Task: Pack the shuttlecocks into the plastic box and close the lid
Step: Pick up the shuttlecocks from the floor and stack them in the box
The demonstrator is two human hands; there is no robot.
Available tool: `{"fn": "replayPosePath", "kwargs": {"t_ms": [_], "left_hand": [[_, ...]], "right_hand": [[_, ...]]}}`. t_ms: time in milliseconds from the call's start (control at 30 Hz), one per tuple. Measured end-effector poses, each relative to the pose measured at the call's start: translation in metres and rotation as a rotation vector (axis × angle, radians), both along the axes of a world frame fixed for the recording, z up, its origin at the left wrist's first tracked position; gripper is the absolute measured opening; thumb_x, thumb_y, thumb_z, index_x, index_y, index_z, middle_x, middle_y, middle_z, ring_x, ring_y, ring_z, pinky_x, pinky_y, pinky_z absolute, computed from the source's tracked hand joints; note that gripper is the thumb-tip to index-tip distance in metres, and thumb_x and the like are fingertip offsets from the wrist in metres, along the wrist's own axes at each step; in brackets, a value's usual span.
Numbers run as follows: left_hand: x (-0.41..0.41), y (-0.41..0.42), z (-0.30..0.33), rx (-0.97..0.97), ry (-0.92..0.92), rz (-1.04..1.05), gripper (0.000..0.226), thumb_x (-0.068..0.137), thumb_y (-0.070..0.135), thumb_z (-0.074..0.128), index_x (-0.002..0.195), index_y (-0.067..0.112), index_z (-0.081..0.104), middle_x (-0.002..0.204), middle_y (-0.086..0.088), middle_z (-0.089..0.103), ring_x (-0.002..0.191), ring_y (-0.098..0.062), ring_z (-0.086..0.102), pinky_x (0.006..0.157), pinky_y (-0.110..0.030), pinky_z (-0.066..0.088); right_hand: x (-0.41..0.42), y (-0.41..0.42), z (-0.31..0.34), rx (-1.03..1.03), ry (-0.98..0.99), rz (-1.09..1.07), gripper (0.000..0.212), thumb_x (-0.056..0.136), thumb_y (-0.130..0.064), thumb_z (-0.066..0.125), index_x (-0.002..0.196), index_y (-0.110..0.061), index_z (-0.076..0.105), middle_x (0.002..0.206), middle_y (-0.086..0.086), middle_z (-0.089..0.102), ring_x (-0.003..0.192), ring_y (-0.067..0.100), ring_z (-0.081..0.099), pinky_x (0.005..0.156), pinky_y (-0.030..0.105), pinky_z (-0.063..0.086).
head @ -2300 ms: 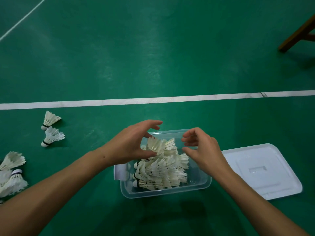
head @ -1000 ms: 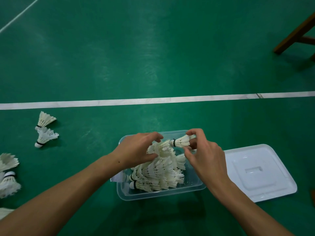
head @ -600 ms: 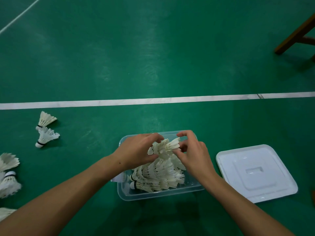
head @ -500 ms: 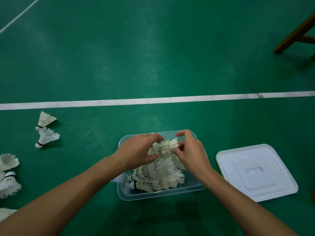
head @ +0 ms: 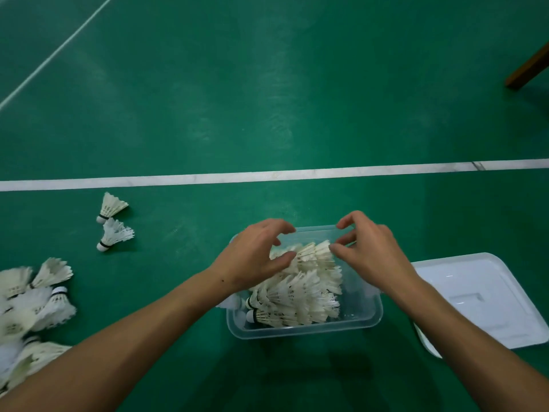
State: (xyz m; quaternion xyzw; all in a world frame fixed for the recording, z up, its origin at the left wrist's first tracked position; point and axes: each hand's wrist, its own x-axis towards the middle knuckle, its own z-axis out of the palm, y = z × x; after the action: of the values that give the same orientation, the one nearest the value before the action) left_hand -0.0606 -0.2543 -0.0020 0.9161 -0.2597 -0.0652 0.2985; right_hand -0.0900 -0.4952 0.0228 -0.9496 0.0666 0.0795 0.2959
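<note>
A clear plastic box (head: 370,318) sits on the green floor, holding several white shuttlecocks (head: 297,295) stacked on their sides. Its white lid (head: 475,298) lies flat on the floor to the right of it. My left hand (head: 252,257) hovers over the left of the stack with its fingers loosely curved and apart, holding nothing. My right hand (head: 370,251) hovers over the far right of the box, its thumb tip at the feathers of the top shuttlecock (head: 315,254). Two loose shuttlecocks (head: 113,221) lie to the left, and a pile of them (head: 29,307) lies at the left edge.
A white court line (head: 267,175) crosses the floor beyond the box, and another slants across the top left. A brown wooden leg (head: 528,66) stands at the upper right edge.
My right hand set a shuttlecock on top of the stack and let go of it. Both hands have lifted and opened above the box.
</note>
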Motion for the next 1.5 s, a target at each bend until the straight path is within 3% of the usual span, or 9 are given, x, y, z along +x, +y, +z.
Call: {"fn": "replayPosePath", "kwargs": {"t_ms": [233,433,567,700,833,1000,1200,1367,1500], "left_hand": [[-0.029,0.082,0.032,-0.247,0.034,0.344,0.052,0.088,0.044,0.078,0.132,0.024,0.060,0.116,0.010,0.069,0.094,-0.003,0.071,0.075,-0.028,0.063],[-0.085,0.203,0.007,-0.178,0.104,0.560,0.053,0.085,0.043,0.082,0.131,0.029,0.060,0.113,0.016,0.070,0.093,-0.002,0.071,0.075,-0.034,0.061],[-0.116,0.269,-0.016,-0.137,0.131,0.681,0.059,0.081,0.055,0.078,0.132,0.033,0.058,0.112,0.019,0.069,0.092,0.001,0.070,0.079,-0.033,0.062],[-0.152,0.320,-0.030,-0.131,0.182,0.804,0.058,0.081,0.046,0.084,0.131,0.031,0.059,0.110,0.015,0.070,0.089,-0.002,0.071,0.081,-0.036,0.062],[-0.188,0.362,-0.038,-0.102,0.203,0.905,0.058,0.079,0.042,0.087,0.129,0.034,0.060,0.110,0.014,0.071,0.090,0.000,0.070,0.081,-0.027,0.059],[-0.231,0.400,-0.048,-0.015,0.226,0.952,0.062,0.077,0.043,0.089,0.131,0.033,0.061,0.114,0.018,0.068,0.099,0.003,0.065,0.082,-0.021,0.056],[-0.251,0.408,-0.068,0.197,0.311,0.839,0.083,0.076,0.047,0.088,0.146,0.035,0.045,0.138,0.014,0.054,0.120,-0.004,0.055,0.104,-0.032,0.052],[-0.227,0.398,-0.076,0.391,0.177,0.977,0.067,0.089,0.046,0.074,0.145,0.035,0.038,0.127,0.013,0.065,0.109,-0.013,0.065,0.081,-0.039,0.059],[-0.205,0.394,-0.075,0.561,0.066,0.959,0.041,0.094,0.036,0.065,0.132,0.036,0.050,0.099,0.010,0.074,0.086,-0.019,0.068,0.061,-0.037,0.057]], "right_hand": [[0.007,0.075,0.031,0.088,-0.114,0.320,0.038,0.094,-0.037,0.076,0.126,-0.024,0.058,0.099,-0.011,0.076,0.087,0.003,0.072,0.084,0.036,0.062],[0.008,0.181,0.016,0.069,-0.080,0.599,0.040,0.094,-0.041,0.075,0.126,-0.027,0.056,0.100,-0.012,0.078,0.085,0.005,0.073,0.084,0.038,0.062],[0.006,0.250,-0.009,0.065,-0.020,0.724,0.041,0.094,-0.045,0.073,0.128,-0.027,0.056,0.102,-0.012,0.079,0.090,0.010,0.073,0.085,0.042,0.061],[-0.006,0.314,-0.036,0.055,0.028,0.834,0.040,0.092,-0.047,0.071,0.124,-0.030,0.054,0.101,-0.013,0.079,0.099,0.016,0.073,0.085,0.043,0.059],[-0.025,0.377,-0.062,0.058,0.086,0.953,0.039,0.093,-0.044,0.068,0.125,-0.029,0.052,0.102,-0.012,0.079,0.104,0.022,0.071,0.087,0.043,0.057],[-0.049,0.435,-0.083,0.002,0.086,1.080,0.037,0.098,-0.039,0.065,0.130,-0.025,0.051,0.115,-0.005,0.075,0.111,0.026,0.068,0.089,0.044,0.056],[-0.061,0.472,-0.103,0.010,-0.113,1.113,0.050,0.097,-0.015,0.069,0.141,-0.022,0.047,0.140,-0.001,0.052,0.123,0.025,0.053,0.096,0.042,0.054],[-0.060,0.490,-0.115,0.002,-0.188,1.195,0.063,0.092,-0.006,0.072,0.144,-0.024,0.042,0.139,-0.002,0.058,0.119,0.023,0.052,0.100,0.040,0.052],[-0.055,0.485,-0.121,-0.043,-0.184,1.175,0.065,0.091,-0.007,0.073,0.143,-0.025,0.039,0.133,0.000,0.056,0.114,0.023,0.053,0.093,0.038,0.053]]}}
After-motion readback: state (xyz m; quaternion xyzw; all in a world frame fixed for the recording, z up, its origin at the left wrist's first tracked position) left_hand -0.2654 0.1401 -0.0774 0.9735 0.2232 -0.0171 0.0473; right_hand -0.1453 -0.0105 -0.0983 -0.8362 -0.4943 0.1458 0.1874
